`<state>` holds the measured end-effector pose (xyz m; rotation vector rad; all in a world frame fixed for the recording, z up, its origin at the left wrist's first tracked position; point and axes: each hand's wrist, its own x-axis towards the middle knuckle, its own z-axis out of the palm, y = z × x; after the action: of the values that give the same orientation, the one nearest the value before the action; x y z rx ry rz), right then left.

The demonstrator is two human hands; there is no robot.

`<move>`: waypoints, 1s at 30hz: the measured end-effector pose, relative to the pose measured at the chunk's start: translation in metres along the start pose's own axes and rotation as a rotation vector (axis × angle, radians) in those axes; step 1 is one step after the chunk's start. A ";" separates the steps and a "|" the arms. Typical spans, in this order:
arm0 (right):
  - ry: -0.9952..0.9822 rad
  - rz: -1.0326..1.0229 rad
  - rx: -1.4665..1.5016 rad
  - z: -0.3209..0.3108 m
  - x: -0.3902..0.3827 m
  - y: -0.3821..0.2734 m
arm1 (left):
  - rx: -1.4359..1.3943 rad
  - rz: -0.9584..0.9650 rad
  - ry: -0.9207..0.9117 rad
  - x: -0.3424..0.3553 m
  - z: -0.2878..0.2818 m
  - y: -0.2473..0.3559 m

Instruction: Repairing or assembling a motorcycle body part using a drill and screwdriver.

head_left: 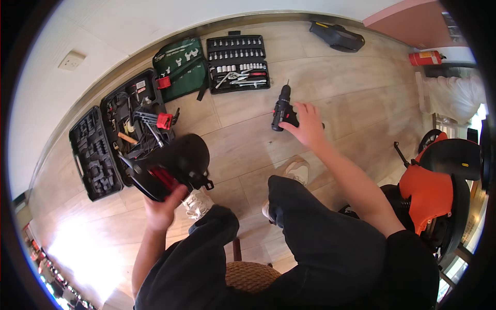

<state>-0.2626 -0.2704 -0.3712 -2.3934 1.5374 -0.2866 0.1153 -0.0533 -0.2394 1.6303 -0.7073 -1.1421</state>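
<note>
1. Head view shows your right hand [310, 126] reaching to the far floor; its fingers close loosely on the handle of the black cordless drill [283, 109], which lies on the wood and is not lifted yet.
2. Your left hand [164, 209] grasps a black part with red pieces [170, 168], raised near your left knee.
3. To the far left, the open tool case [98, 150] and the socket set [237, 63] lie unpacked; I judge the work is at an early stage.
</note>
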 end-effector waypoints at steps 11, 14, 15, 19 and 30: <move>-0.222 0.239 -0.050 0.024 -0.013 0.035 | -0.363 -0.251 0.013 0.012 -0.033 0.189; -0.198 0.269 0.012 -0.034 -0.005 0.001 | -0.307 -0.179 -0.102 -0.008 -0.043 0.221; -0.223 0.318 0.069 -0.057 -0.001 -0.016 | -0.242 -0.147 -0.110 -0.014 -0.042 0.234; -0.073 0.205 0.290 -0.179 -0.002 -0.086 | -0.224 -0.123 -0.033 -0.035 -0.045 0.245; -0.252 0.135 1.318 -0.394 -0.110 -0.289 | -0.118 0.156 -0.021 -0.098 -0.021 0.260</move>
<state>-0.1849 -0.1070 0.0961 -1.2096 0.8757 -0.6656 0.1152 -0.0517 0.0396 1.4407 -0.7531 -1.0689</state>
